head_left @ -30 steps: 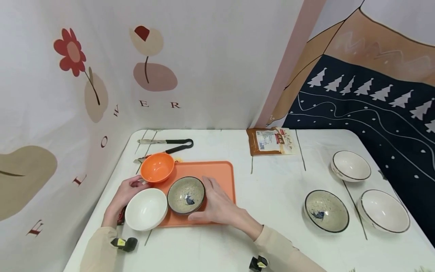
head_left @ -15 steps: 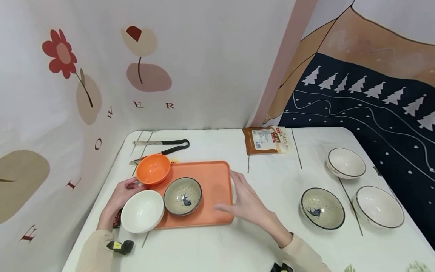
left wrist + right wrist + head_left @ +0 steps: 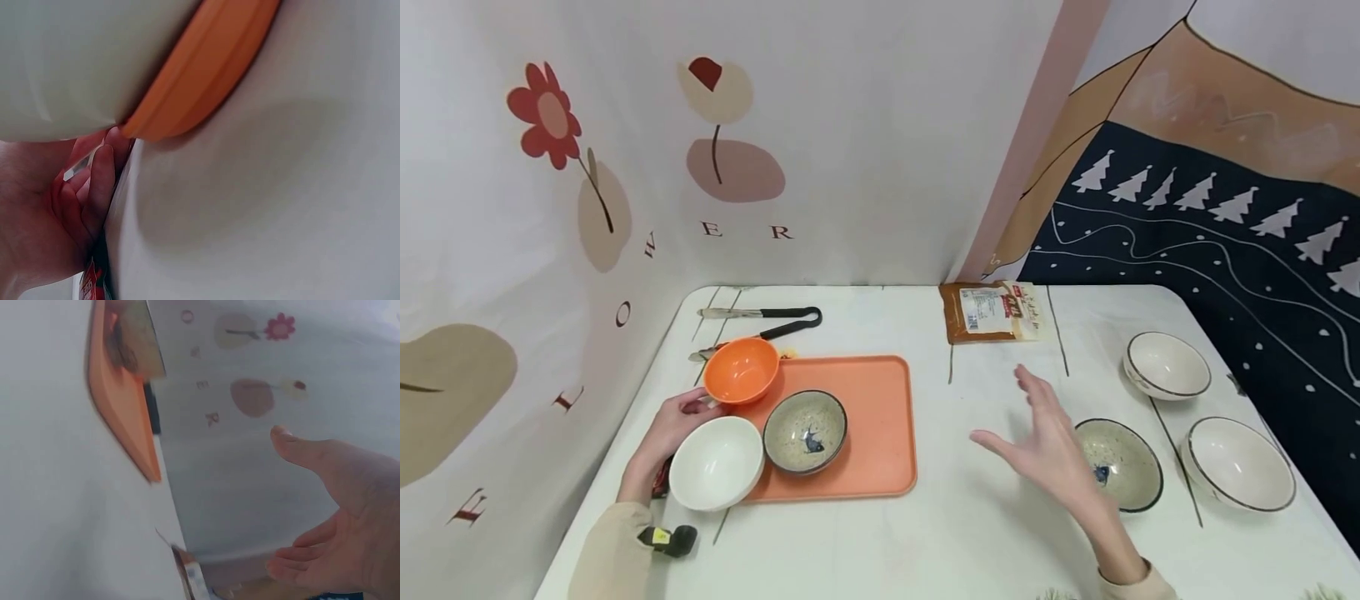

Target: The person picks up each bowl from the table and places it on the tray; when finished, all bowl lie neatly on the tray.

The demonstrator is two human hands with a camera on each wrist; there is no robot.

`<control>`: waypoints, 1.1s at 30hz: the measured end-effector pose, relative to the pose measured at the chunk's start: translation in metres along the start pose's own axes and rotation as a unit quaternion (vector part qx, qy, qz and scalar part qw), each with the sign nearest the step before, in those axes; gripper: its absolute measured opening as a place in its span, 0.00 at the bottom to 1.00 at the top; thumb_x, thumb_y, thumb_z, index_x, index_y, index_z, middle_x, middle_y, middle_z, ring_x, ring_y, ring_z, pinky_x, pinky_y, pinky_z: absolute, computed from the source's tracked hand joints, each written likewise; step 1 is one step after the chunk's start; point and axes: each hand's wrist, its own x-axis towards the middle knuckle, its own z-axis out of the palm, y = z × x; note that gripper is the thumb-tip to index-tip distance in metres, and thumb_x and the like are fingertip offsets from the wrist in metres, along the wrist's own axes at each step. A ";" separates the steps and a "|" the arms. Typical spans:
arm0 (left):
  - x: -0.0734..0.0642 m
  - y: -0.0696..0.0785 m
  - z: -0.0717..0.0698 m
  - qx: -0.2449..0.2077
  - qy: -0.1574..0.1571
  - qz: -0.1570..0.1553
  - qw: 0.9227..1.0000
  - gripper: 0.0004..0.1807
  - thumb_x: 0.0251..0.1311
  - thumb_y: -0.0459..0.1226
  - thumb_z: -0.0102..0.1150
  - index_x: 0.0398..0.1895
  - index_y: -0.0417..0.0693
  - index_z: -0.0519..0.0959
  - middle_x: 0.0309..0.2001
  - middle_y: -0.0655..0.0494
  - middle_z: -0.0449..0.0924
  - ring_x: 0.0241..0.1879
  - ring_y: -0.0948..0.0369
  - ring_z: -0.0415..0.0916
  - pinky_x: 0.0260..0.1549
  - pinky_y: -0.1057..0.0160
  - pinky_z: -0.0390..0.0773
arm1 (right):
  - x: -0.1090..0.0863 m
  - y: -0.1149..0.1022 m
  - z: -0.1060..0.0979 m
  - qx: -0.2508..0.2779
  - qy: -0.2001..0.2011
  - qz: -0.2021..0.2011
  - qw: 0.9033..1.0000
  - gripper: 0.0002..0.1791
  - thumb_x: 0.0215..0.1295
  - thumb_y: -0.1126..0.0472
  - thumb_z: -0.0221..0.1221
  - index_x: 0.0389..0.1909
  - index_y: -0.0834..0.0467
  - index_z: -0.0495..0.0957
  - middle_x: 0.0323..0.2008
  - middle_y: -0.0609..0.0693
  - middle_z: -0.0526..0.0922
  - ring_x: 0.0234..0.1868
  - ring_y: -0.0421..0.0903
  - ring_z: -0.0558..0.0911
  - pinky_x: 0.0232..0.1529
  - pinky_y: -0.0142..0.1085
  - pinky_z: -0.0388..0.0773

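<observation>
My left hand [image 3: 673, 429] is at the left end of the orange tray [image 3: 880, 433], its curled fingers pinching the rim between two bowls. In the left wrist view, its fingertips meet the tray's corner under the white bowl [image 3: 69, 69]. An orange bowl [image 3: 742, 371] and the white bowl overlap the tray's left side. A speckled grey bowl [image 3: 805, 432] with a blue fish pattern sits on the tray. My right hand [image 3: 1052, 446] is in the air right of the tray, thumb and fingers spread, holding nothing. It partly covers a second grey bowl [image 3: 1127, 467].
Two cream bowls with dark rims, a smaller one [image 3: 1167, 367] and a larger one [image 3: 1238, 465], stand at the right. Black-handled tongs [image 3: 790, 319] lie behind the tray. A brown food packet [image 3: 992, 312] lies at the table's back edge. Printed curtains hang behind.
My right hand has let go of the grey bowl on the tray and moved right, toward the second grey bowl. My left hand has stayed at the tray's left end.
</observation>
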 end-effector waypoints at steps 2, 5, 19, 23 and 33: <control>0.000 0.001 0.000 -0.002 -0.002 -0.003 1.000 0.32 0.70 0.48 0.60 0.68 0.35 0.71 0.36 0.50 0.77 0.35 0.57 0.72 0.29 0.65 0.75 | -0.006 0.008 -0.012 -0.006 0.016 0.014 1.000 0.59 0.53 0.43 0.76 0.77 0.66 0.55 0.70 0.67 0.65 0.67 0.65 0.70 0.58 0.63 0.73; 0.000 0.002 0.000 0.000 -0.006 -0.005 1.000 0.32 0.70 0.48 0.60 0.68 0.36 0.71 0.36 0.50 0.77 0.35 0.57 0.72 0.30 0.65 0.75 | -0.017 0.020 -0.027 -0.021 0.034 0.043 0.998 0.59 0.53 0.44 0.75 0.77 0.66 0.54 0.71 0.68 0.64 0.67 0.67 0.69 0.57 0.66 0.70; 0.003 -0.001 0.001 0.008 -0.004 -0.012 1.000 0.35 0.71 0.50 0.59 0.71 0.35 0.68 0.40 0.46 0.79 0.37 0.58 0.74 0.31 0.66 0.77 | -0.059 0.072 -0.049 -0.053 0.089 0.092 0.990 0.67 0.44 0.46 0.80 0.76 0.71 0.50 0.69 0.77 0.60 0.67 0.76 0.63 0.58 0.69 0.63; 0.003 -0.002 0.002 0.009 -0.004 -0.012 1.000 0.36 0.70 0.51 0.59 0.72 0.36 0.67 0.41 0.46 0.79 0.38 0.58 0.74 0.31 0.66 0.77 | -0.067 0.082 -0.051 -0.067 0.069 0.121 0.988 0.71 0.45 0.44 0.79 0.78 0.71 0.45 0.71 0.78 0.54 0.69 0.78 0.59 0.58 0.71 0.62; 0.002 -0.002 0.001 0.006 -0.001 -0.011 1.000 0.33 0.70 0.51 0.59 0.69 0.38 0.71 0.36 0.51 0.78 0.35 0.58 0.73 0.30 0.65 0.76 | -0.082 0.104 -0.049 -0.060 0.063 0.128 0.988 0.73 0.41 0.47 0.81 0.75 0.76 0.43 0.69 0.83 0.53 0.68 0.80 0.57 0.59 0.73 0.60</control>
